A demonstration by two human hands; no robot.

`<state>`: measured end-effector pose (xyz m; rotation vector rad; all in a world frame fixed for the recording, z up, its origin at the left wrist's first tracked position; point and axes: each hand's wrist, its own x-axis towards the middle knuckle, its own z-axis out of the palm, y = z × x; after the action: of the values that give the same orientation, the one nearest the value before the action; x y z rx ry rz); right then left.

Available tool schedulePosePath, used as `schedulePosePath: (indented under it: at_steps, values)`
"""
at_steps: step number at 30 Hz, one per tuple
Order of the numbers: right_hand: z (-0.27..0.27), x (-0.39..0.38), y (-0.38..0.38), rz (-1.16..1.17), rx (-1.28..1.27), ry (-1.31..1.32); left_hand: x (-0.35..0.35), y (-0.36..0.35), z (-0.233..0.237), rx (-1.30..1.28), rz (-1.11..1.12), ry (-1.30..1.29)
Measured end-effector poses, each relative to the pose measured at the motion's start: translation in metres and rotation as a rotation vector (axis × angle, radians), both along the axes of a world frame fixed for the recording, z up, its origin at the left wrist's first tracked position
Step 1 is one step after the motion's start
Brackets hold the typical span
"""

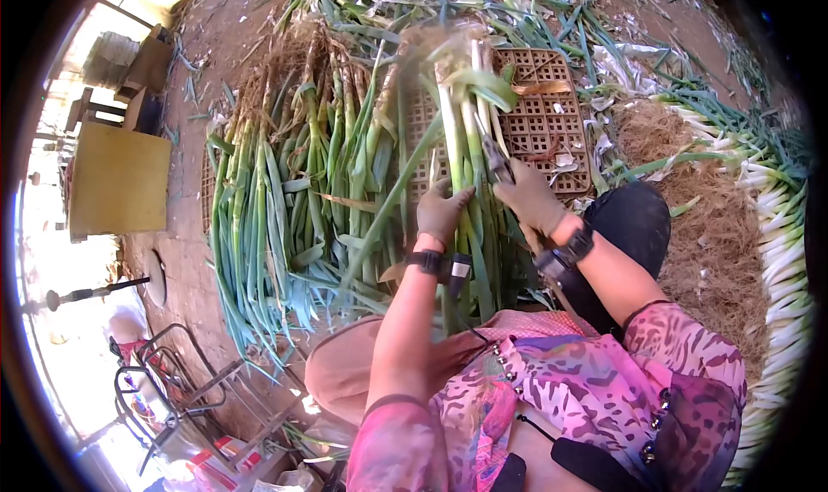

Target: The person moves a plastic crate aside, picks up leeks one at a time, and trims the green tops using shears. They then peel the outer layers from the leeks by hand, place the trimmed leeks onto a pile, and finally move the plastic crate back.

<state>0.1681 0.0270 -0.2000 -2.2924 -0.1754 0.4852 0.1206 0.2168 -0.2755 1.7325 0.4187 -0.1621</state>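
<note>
One hand [442,213] grips leek stalks [470,138] near an unreadable label [461,270].

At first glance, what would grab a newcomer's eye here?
Front and centre, the gloved left hand grips long leek-like stalks while the gloved right hand holds a dark tool. A row of white-stemmed stalks curves down the right edge; left of the hands lies a thick green bunch.

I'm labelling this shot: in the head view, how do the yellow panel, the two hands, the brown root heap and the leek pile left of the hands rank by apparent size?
Largest to smallest:
1. Leek pile
2. Brown root heap
3. Yellow panel
4. Left hand and right hand: too alike to rank
</note>
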Motion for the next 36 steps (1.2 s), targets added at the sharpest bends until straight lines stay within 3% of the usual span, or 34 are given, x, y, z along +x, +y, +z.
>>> schedulePosePath:
  at_steps: [2, 5, 10, 12, 17, 20, 24, 26, 27, 28, 30, 33, 34, 36]
  values:
    - [0.028, -0.031, -0.01, 0.133, -0.038, 0.09, -0.002, 0.001, -0.001, -0.036, 0.019, 0.059]
    - [0.028, -0.07, -0.022, 0.275, -0.061, 0.016, 0.0, 0.003, -0.02, -0.026, 0.027, 0.086]
    - [-0.004, -0.008, 0.008, 0.2, -0.111, -0.103, -0.003, 0.004, -0.023, 0.043, -0.027, 0.066]
    - [0.018, 0.04, 0.039, 0.174, -0.108, -0.082, -0.006, 0.004, -0.016, 0.088, -0.02, 0.081]
    - [0.039, 0.11, 0.078, 0.213, -0.341, 0.213, -0.007, 0.005, -0.01, 0.116, -0.023, 0.087]
    - [0.058, 0.085, 0.08, 0.442, -0.47, -0.117, -0.012, 0.005, -0.028, 0.09, 0.011, 0.107]
    - [0.047, 0.08, 0.058, 0.307, -0.391, -0.076, -0.012, 0.005, -0.01, 0.104, -0.066, 0.116]
    - [0.017, 0.077, 0.06, 0.223, -0.382, -0.078, -0.006, -0.015, -0.027, -0.206, -0.03, 0.153]
    - [0.009, 0.076, 0.062, 0.222, -0.39, -0.083, -0.001, -0.032, -0.044, -0.064, -0.123, 0.121]
    - [0.001, 0.076, 0.062, 0.219, -0.401, -0.087, 0.004, -0.052, -0.007, 0.069, -0.19, 0.185]
    - [-0.006, 0.076, 0.062, 0.217, -0.429, -0.102, 0.012, -0.083, -0.051, 0.156, -0.47, -0.033]
    - [-0.002, 0.083, 0.045, 0.244, -0.523, -0.041, 0.017, -0.067, 0.012, 0.249, -0.46, 0.178]
    - [-0.004, 0.084, 0.042, 0.256, -0.562, -0.048, 0.011, -0.049, 0.011, 0.259, -0.269, 0.087]
    - [0.017, 0.069, 0.039, 0.281, -0.539, -0.006, 0.018, 0.006, 0.029, 0.643, 0.083, 0.077]
